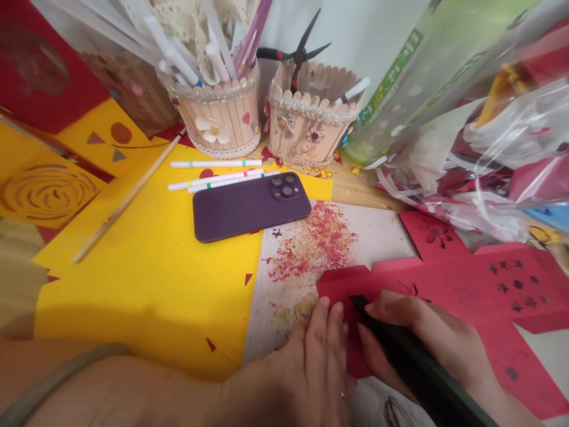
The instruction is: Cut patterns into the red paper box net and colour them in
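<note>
A red cardstock box cutout (466, 279) with flaps, punched stars and flower shapes lies at the right. My left hand (311, 362) rests with its fingers stretched out on the left end of the card. My right hand (427, 332) is closed around a thick black pen-like tool (413, 362), whose exact kind I cannot make out. The tool slants down to the left, and its dark tip is at the red card, just right of my left fingertips. Part of the card is hidden under both hands.
A purple phone (249, 207) lies across yellow card (155, 296), beside several white markers (213, 164) and a wooden stick (128, 196). Two popsicle-stick holders (222, 118) stand behind, one with pliers (300, 56). Red and gold scraps (320, 237) and a plastic bag (502, 148) lie nearby.
</note>
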A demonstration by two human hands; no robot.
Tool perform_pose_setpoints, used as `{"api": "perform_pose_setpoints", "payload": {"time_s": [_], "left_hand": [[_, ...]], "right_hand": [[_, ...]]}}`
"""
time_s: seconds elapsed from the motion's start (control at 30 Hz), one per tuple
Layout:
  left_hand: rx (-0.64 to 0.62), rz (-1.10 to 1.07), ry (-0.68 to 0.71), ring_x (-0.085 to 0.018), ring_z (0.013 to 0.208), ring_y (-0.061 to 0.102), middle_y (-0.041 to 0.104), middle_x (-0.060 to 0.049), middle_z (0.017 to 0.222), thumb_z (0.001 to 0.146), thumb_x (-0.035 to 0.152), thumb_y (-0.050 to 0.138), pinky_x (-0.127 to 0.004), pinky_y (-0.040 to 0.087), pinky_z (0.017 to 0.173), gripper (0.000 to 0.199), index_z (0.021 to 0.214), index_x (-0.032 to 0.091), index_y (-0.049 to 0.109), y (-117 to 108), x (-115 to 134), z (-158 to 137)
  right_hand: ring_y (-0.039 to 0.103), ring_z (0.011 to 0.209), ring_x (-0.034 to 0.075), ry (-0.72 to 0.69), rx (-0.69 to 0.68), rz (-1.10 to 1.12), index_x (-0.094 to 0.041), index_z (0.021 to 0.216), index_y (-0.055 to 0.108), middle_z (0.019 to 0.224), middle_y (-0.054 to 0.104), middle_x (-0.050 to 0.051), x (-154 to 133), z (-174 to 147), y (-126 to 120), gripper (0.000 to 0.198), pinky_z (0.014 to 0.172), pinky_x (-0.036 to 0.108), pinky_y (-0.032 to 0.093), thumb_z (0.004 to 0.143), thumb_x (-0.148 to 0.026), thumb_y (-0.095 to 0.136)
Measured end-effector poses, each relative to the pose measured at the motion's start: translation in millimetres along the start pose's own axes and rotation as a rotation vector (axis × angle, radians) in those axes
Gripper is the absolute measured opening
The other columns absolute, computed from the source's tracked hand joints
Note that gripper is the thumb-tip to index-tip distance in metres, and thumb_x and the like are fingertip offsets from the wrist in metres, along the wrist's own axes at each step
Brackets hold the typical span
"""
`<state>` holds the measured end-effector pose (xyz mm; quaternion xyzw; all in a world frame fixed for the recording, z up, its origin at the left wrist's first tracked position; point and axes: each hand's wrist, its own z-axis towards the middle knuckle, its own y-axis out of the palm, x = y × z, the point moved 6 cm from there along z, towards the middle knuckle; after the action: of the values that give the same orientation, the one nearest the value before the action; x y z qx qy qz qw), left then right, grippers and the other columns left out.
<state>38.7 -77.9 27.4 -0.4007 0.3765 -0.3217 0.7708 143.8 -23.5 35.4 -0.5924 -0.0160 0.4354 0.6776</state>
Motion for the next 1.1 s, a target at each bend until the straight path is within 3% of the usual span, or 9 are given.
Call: {"api": "perform_pose_setpoints", "payload": {"time_s": [0.37, 0.7, 0.9, 1.03, 1.1], "left_hand": [[-0.125, -0.010, -0.086, -0.022, 0.100, 0.063, 0.064, -0.012, 0.111, 0.092, 0.026, 0.048, -0.023, 0.053, 0.077, 0.033, 0.110, 0.002, 0.061, -4, 0, 3], [-0.030, -0.032, -0.021, -0.027, 0.095, 0.065, 0.066, -0.016, 0.105, 0.088, 0.023, 0.050, -0.029, 0.054, 0.077, 0.035, 0.108, -0.004, 0.061, 0, 4, -1], [-0.061, -0.027, 0.064, -0.028, 0.096, 0.064, 0.065, -0.018, 0.107, 0.088, 0.024, 0.047, -0.030, 0.055, 0.078, 0.038, 0.110, -0.005, 0.059, 0, 3, -2], [-0.027, -0.057, 0.026, -0.029, 0.097, 0.064, 0.064, -0.019, 0.108, 0.086, 0.024, 0.051, -0.032, 0.055, 0.080, 0.038, 0.110, -0.005, 0.059, -3, 1, -2], [0.020, -0.089, -0.037, -0.030, 0.095, 0.065, 0.065, -0.019, 0.105, 0.084, 0.022, 0.056, -0.032, 0.056, 0.077, 0.035, 0.106, -0.004, 0.061, -6, -3, -1]], "right_hand": [[0.054, 0.042, 0.010, -0.041, -0.012, 0.005, -0.025, 0.084, 0.040, 0.054, 0.053, -0.005, -1, 1, 0, 0.025, 0.038, 0.018, 0.042, 0.074, -0.004, 0.050], [0.054, 0.043, 0.009, -0.013, 0.008, -0.002, -0.024, 0.083, 0.041, 0.057, 0.055, -0.004, 2, 0, 0, 0.021, 0.041, 0.019, 0.042, 0.074, -0.007, 0.048], [0.050, 0.043, 0.009, -0.016, -0.031, 0.063, -0.025, 0.083, 0.041, 0.059, 0.053, -0.004, 3, 0, 1, 0.023, 0.040, 0.020, 0.041, 0.073, -0.005, 0.049], [0.053, 0.043, 0.011, 0.044, -0.037, 0.111, -0.026, 0.084, 0.044, 0.061, 0.056, -0.004, 5, -1, -1, 0.022, 0.041, 0.021, 0.043, 0.073, -0.008, 0.051], [0.057, 0.049, 0.012, 0.170, 0.029, 0.145, -0.027, 0.084, 0.047, 0.065, 0.059, -0.003, 15, -3, -8, 0.017, 0.045, 0.022, 0.046, 0.076, -0.013, 0.053]]}}
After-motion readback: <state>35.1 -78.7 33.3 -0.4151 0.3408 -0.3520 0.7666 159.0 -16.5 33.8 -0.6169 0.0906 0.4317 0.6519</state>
